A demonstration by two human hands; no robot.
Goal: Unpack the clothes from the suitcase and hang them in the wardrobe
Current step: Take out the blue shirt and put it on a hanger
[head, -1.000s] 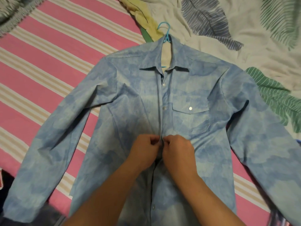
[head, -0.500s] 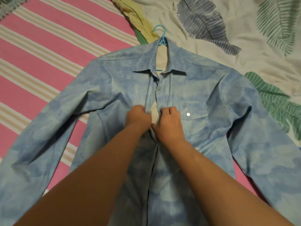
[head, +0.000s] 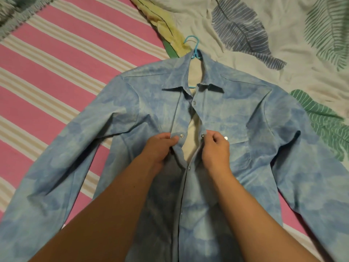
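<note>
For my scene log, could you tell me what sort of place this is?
Most likely a bedroom: the blue shirt on a hanger lies on a bed with a pink striped sheet and a crumpled leaf-print duvet.

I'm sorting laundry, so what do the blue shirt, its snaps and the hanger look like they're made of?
Shirt: thin woven cloth, probably cotton, matte with a mottled wash; it creases softly. Snaps: shiny silver, likely metal. Hanger: smooth bright blue hook, likely plastic.
</note>
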